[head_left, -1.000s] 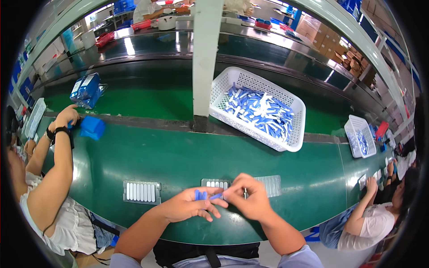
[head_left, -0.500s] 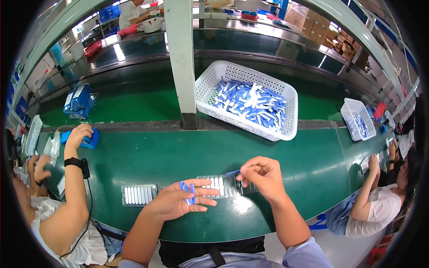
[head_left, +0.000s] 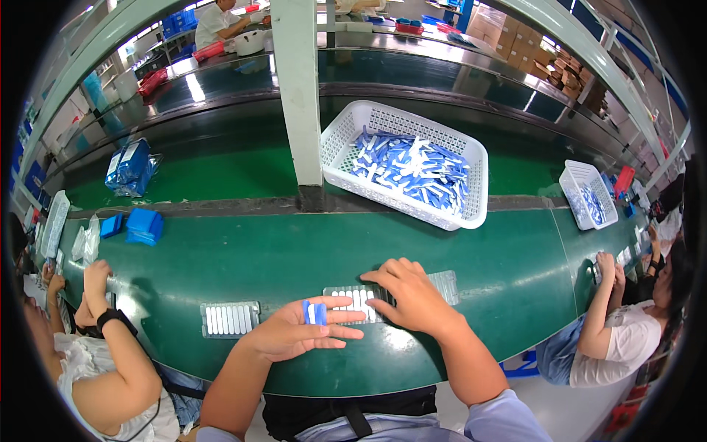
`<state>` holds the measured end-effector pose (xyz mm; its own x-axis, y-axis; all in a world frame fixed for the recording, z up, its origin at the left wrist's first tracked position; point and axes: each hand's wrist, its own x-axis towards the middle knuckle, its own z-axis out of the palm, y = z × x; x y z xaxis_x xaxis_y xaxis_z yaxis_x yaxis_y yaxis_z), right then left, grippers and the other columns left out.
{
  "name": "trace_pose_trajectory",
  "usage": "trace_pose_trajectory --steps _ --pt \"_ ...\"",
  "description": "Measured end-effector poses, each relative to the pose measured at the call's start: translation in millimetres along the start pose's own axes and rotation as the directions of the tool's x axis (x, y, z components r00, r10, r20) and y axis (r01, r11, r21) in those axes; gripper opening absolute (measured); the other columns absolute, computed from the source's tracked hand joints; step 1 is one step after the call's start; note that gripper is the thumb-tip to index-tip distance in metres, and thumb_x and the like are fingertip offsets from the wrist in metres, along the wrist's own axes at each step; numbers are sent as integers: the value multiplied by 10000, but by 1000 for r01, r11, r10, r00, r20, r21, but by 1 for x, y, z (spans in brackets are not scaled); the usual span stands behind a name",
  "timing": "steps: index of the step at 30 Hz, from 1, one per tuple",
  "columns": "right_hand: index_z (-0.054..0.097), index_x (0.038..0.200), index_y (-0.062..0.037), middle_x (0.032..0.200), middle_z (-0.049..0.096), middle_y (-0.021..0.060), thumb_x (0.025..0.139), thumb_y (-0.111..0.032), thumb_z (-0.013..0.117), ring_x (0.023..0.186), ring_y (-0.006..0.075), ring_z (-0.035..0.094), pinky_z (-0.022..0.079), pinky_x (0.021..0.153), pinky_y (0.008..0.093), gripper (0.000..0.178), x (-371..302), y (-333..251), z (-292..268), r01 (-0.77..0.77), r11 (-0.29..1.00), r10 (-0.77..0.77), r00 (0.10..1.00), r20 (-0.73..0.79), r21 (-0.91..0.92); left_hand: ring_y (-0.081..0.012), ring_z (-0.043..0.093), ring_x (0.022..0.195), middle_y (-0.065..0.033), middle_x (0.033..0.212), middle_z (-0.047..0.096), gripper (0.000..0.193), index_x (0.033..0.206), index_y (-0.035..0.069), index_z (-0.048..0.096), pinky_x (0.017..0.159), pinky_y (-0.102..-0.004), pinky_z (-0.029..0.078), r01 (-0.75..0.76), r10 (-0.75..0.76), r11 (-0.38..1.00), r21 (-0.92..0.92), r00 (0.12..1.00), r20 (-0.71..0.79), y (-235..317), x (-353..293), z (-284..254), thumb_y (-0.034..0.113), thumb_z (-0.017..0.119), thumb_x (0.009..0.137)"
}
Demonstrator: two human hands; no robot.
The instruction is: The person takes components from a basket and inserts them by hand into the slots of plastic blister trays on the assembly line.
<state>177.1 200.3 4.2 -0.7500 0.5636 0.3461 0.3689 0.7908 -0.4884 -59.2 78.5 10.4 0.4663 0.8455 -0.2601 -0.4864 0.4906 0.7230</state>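
My left hand (head_left: pixel 291 331) is palm up with its fingers spread, and a few small blue-and-white sticks (head_left: pixel 314 313) rest across them. Beside it, a clear plastic tray (head_left: pixel 331 292) with slots lies on the green bench, partly filled with white strips (head_left: pixel 359 300). Over this tray's right end is my right hand (head_left: pixel 412 295), palm down, thumb and index finger apart at the slots; nothing shows between them. Part of the tray is hidden under both hands. Another clear tray (head_left: pixel 444 287) pokes out beyond my right hand.
A filled tray of white strips (head_left: pixel 230 320) lies to the left. A white basket (head_left: pixel 479 173) heaped with blue-and-white sticks stands behind, beside a white post (head_left: pixel 298 110). Blue packs (head_left: pixel 144 226) are at the left. Co-workers sit on both sides, one arm (head_left: pixel 121 346) close on the left.
My right hand has moved left and turned palm down over the tray; the blue stick in its pinch no longer shows. The sticks in my left hand sit closer together. The left co-worker's hand left the blue packs.
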Motion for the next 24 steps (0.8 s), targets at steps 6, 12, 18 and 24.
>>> trace_pose_trajectory --steps 6,12,18,24 --pt "717 968 -112 750 569 19 791 -189 773 732 222 535 369 718 358 201 1 -18 8 21 981 22 976 -218 192 -364 537 1314 -264 1524 389 650 1547 -9 213 1073 -442 471 36 -32 996 -81 998 54 -7 4 -7 41 551 993" --pt "749 889 -85 767 612 28 784 -123 788 688 184 544 396 682 333 118 0 -44 22 25 955 7 994 -106 294 -351 529 1317 -194 1461 449 640 1542 47 203 1112 -491 449 32 -27 997 -73 997 72 -23 9 -2 25 540 999" --pt "785 836 -128 699 584 -14 762 -128 821 638 167 515 385 642 306 83 -3 8 -27 67 994 -46 975 -217 91 -378 512 1339 -266 1529 389 593 1518 25 249 1057 -457 477 34 -33 999 -13 998 43 -4 3 0 94 543 1008" --pt "806 852 -196 774 539 -25 758 -207 816 817 181 527 370 752 332 96 -11 6 -30 6 994 -33 968 249 106 -385 509 1340 -282 1526 384 569 1508 22 264 1047 -442 490 16 -12 999 -50 997 73 -2 1 -2 95 540 1015"
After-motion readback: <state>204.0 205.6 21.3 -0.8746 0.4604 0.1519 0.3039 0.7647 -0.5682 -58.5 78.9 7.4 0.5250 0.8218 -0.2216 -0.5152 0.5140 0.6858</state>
